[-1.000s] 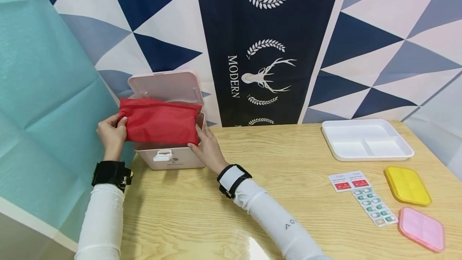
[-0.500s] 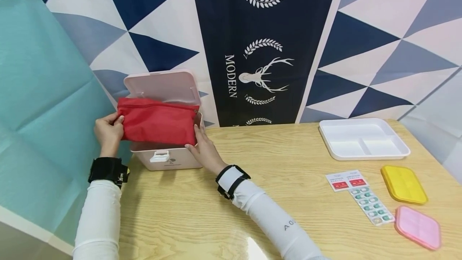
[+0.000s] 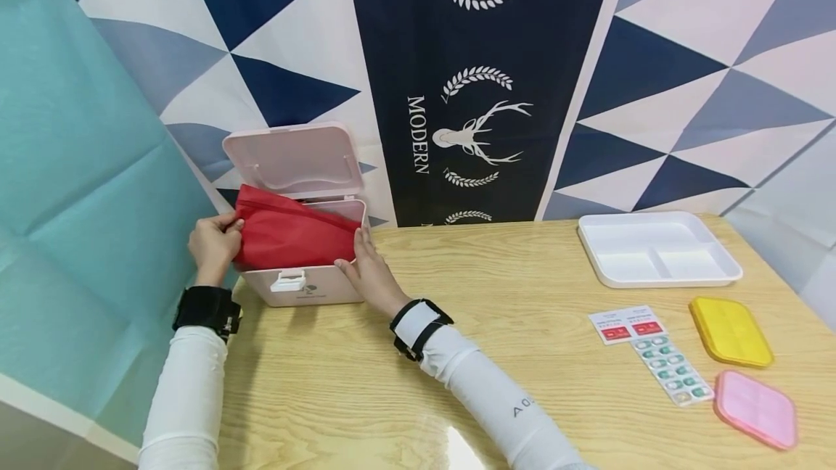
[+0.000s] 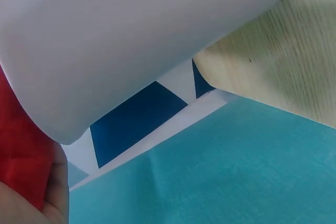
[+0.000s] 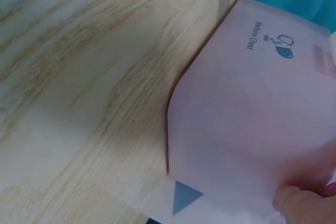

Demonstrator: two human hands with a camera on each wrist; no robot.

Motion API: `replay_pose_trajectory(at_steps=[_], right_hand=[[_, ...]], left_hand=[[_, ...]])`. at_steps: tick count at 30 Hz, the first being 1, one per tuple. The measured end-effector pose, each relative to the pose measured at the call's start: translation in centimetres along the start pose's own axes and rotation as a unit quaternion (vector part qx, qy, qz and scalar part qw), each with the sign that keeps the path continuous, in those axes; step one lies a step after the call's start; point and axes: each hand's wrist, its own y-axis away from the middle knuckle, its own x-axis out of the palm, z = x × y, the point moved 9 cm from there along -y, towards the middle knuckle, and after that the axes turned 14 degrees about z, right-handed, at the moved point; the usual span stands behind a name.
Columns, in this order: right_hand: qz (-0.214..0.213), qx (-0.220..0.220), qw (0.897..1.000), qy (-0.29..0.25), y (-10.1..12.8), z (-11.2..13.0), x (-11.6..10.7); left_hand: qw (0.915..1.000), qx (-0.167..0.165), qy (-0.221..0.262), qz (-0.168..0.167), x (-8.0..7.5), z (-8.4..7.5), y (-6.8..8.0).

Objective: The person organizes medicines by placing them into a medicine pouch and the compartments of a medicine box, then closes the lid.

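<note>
Red pouch (image 3: 290, 234): soft woven fabric, rectangular, zip along the upper edge. It sits tilted, lower part inside the pink box (image 3: 307, 285), left end raised above the rim. Box is smooth pale pink plastic with rounded corners, a white front latch (image 3: 290, 281) and its hinged lid (image 3: 297, 158) standing open against the backdrop. The right wrist view reads "Medicine Chest" printed on the box wall beside a small blue logo.

Left hand (image 3: 214, 245): fingers curled round the pouch's left end, thumb on top. Right hand (image 3: 367, 273): fingers fairly straight, laid against the box's right corner and the pouch's right edge; whether they pinch the fabric cannot be told.

Tabletop (image 3: 457, 354): light wood grain, faint glare near the front edge. At right: a white divided tray (image 3: 656, 249), two small cards with red labels (image 3: 625, 325), a blister strip of green tablets (image 3: 674, 372), a yellow flat lidded case (image 3: 730, 332) and a pink case (image 3: 756, 410). Card print too small to read.

Backdrop: navy banner (image 3: 470, 85) with "MODERN", a deer head and laurel sprigs.

Versus half a second ago: the pouch was held level above the box; it is now lower and partly inside. The left hand has moved inward; the right hand has barely shifted.
</note>
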Motion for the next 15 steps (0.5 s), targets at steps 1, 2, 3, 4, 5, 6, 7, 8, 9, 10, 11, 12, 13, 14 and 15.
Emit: replay_pose_trajectory(at_steps=[1,2,3,4,5,6,7,8,9,10,11,12,13,14,15], right_hand=[[0.0,-0.002,1.0,0.0,0.0,0.0,0.1],[-0.001,-0.004,1.0,0.001,0.0,0.1,0.2],[-0.001,-0.007,1.0,0.001,0.0,0.1,0.3],[-0.002,-0.009,1.0,0.001,0.0,0.0,0.3],[-0.001,-0.01,1.0,0.001,0.0,0.0,0.3],[-0.001,-0.011,1.0,0.0,0.0,0.0,0.3],[-0.001,-0.013,1.0,-0.002,0.0,0.0,0.3],[0.0,-0.014,1.0,-0.002,0.0,0.0,0.3],[0.0,-0.014,1.0,-0.002,0.0,0.0,0.4],[0.001,-0.014,1.0,-0.001,0.0,0.1,0.4],[0.0,-0.015,1.0,0.0,0.0,0.1,0.3],[-0.001,-0.015,1.0,0.001,0.1,0.1,0.3],[-0.002,-0.016,1.0,0.002,0.1,0.2,0.3],[-0.003,-0.017,1.0,0.003,0.1,0.2,0.3],[-0.004,-0.018,1.0,0.004,0.2,0.2,0.3]], left_hand=[[1.0,-0.002,-0.004,0.009,0.2,0.1,0.0],[0.9998,-0.001,-0.007,0.02,0.4,0.3,0.0],[0.9995,0.002,-0.011,0.031,0.7,0.3,0.0],[0.999,0.008,-0.017,0.04,1.0,0.2,0.1],[0.9984,0.013,-0.025,0.048,1.3,0.1,0.1],[0.9974,0.018,-0.039,0.057,1.6,0.0,0.2],[0.996,0.026,-0.057,0.064,1.9,-0.2,0.2],[0.994,0.035,-0.076,0.07,2.2,-0.5,0.3],[0.9914,0.045,-0.097,0.075,2.5,-0.8,0.3],[0.9879,0.053,-0.12,0.082,2.8,-1.1,0.4],[0.9835,0.064,-0.142,0.091,3.1,-1.5,0.5],[0.978,0.076,-0.163,0.106,3.6,-1.9,0.5],[0.9718,0.091,-0.18,0.123,4.2,-2.3,0.7],[0.9644,0.107,-0.194,0.144,4.8,-2.8,0.8],[0.955,0.121,-0.21,0.171,5.5,-3.2,1.1]])
